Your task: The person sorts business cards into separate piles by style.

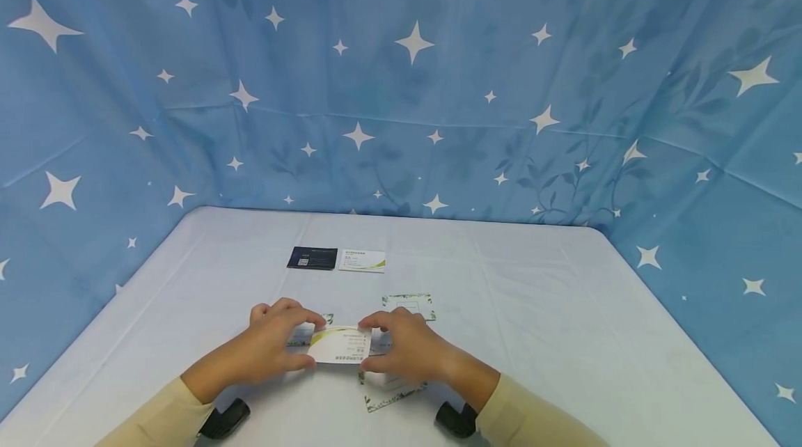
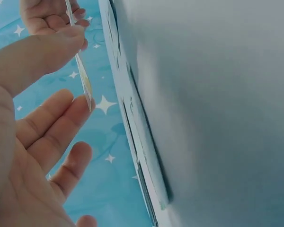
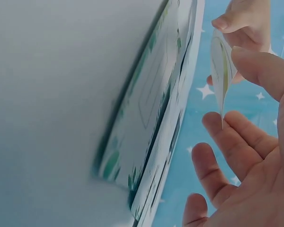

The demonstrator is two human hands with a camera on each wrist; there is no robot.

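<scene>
The right hand (image 3: 255, 156) pinched a bowed white card (image 3: 221, 71) edge-on, the left hand (image 3: 244, 23) gripping its far end, beside leaf-bordered cards (image 3: 146, 113) on the surface (image 3: 52, 94).

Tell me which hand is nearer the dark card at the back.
Left. The left hand sits almost straight below the dark card; the right hand is further off to its right.

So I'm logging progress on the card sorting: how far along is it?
Done: a dark card and a white card lie side by side at the far end of the table. In hand: the left hand and right hand pinch one white card. Left: leaf-bordered cards underneath.
</scene>
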